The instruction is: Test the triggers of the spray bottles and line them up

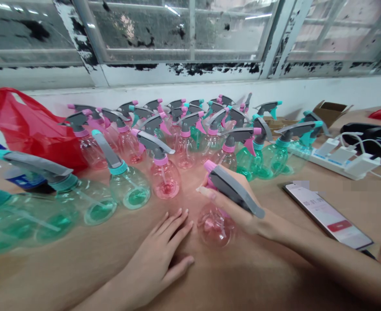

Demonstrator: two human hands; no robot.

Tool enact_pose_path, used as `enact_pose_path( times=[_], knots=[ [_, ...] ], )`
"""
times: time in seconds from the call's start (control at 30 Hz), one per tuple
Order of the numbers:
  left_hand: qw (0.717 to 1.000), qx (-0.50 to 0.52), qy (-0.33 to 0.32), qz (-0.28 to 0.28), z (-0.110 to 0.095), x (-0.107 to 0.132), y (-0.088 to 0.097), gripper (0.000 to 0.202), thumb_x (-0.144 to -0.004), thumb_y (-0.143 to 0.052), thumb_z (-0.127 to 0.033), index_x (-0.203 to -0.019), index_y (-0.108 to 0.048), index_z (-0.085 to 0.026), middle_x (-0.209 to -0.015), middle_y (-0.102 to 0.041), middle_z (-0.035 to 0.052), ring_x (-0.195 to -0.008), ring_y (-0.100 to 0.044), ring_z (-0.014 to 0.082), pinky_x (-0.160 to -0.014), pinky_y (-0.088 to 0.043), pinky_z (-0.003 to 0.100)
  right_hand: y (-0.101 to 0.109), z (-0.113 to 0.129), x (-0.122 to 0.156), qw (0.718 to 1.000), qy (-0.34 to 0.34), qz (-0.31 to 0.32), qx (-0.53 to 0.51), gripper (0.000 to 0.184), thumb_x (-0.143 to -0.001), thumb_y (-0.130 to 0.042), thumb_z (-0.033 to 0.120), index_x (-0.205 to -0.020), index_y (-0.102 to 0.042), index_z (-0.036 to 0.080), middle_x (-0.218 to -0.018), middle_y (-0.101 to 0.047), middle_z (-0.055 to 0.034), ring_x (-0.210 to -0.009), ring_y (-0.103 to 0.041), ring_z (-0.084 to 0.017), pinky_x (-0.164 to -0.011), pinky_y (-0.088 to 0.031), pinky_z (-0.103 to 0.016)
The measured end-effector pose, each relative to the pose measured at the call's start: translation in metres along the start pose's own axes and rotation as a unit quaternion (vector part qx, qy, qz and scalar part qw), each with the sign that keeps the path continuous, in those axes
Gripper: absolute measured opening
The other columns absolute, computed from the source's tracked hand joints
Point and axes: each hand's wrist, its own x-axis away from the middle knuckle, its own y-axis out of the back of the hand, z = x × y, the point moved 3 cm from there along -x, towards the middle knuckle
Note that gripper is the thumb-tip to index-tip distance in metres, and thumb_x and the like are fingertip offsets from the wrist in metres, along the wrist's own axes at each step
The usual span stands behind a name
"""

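Observation:
My right hand (242, 203) is wrapped around the neck and grey-and-pink trigger head of a pink spray bottle (216, 226). The bottle's round clear body shows below my fingers, close to the tabletop; I cannot tell whether it touches. To its left, my left hand (164, 246) lies flat on the table with the fingers stretched out, holding nothing. Just beyond my hands stand a pink spray bottle (166, 177) and a green spray bottle (130, 188). Part of the held bottle's neck is hidden by my fingers.
Several pink and green spray bottles (185, 151) crowd the back of the wooden table (89, 276), with more at left. A red plastic bag (38, 129) stands back left. At right lie a phone (329, 216) and a white power strip (335, 160) with cables.

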Motion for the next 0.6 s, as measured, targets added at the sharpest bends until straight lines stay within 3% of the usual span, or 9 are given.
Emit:
enact_pose_path(
  times=[0.2, 0.43, 0.53, 0.6],
  knots=[
    [1.0, -0.009, -0.015, -0.017, 0.002, 0.001, -0.002, 0.057, -0.098, -0.05, -0.045, -0.147, -0.036, -0.019, -0.153, -0.037, 0.0106, -0.138, -0.037, 0.0294, -0.111, -0.033, 0.052, -0.001, 0.002, -0.002, 1.0, 0.009, -0.001, -0.004, 0.023, -0.087, -0.058, 0.025, -0.071, -0.041, 0.022, -0.065, -0.038, 0.0063, -0.056, -0.036, -0.009, -0.054, -0.034, -0.026],
    [1.0, 0.005, -0.007, -0.014, 0.002, 0.0, -0.001, 0.057, -0.097, -0.052, -0.044, -0.147, -0.036, -0.021, -0.153, -0.038, 0.01, -0.137, -0.038, 0.0301, -0.111, -0.033, 0.051, -0.004, -0.01, 0.003, 0.998, -0.041, -0.007, -0.051, 0.021, -0.083, -0.063, 0.034, -0.077, -0.048, 0.021, -0.068, -0.047, 0.0049, -0.058, -0.043, -0.01, -0.056, -0.038, -0.026],
    [1.0, 0.003, -0.009, -0.013, 0.002, 0.0, -0.001, 0.057, -0.097, -0.051, -0.045, -0.147, -0.037, -0.021, -0.152, -0.038, 0.0105, -0.137, -0.039, 0.03, -0.112, -0.032, 0.052, -0.005, -0.011, 0.005, 0.997, -0.044, -0.021, -0.061, 0.017, -0.082, -0.064, 0.035, -0.087, -0.055, 0.021, -0.066, -0.047, 0.0053, -0.057, -0.043, -0.01, -0.054, -0.039, -0.026],
    [1.0, 0.006, -0.007, -0.008, 0.001, 0.0, -0.001, 0.057, -0.097, -0.051, -0.045, -0.147, -0.036, -0.021, -0.153, -0.037, 0.0101, -0.138, -0.037, 0.03, -0.112, -0.031, 0.052, -0.005, -0.012, 0.007, 0.996, -0.05, -0.028, -0.067, 0.025, -0.08, -0.067, 0.036, -0.098, -0.059, 0.021, -0.066, -0.049, 0.0054, -0.053, -0.041, -0.009, -0.05, -0.037, -0.025]
  ],
)
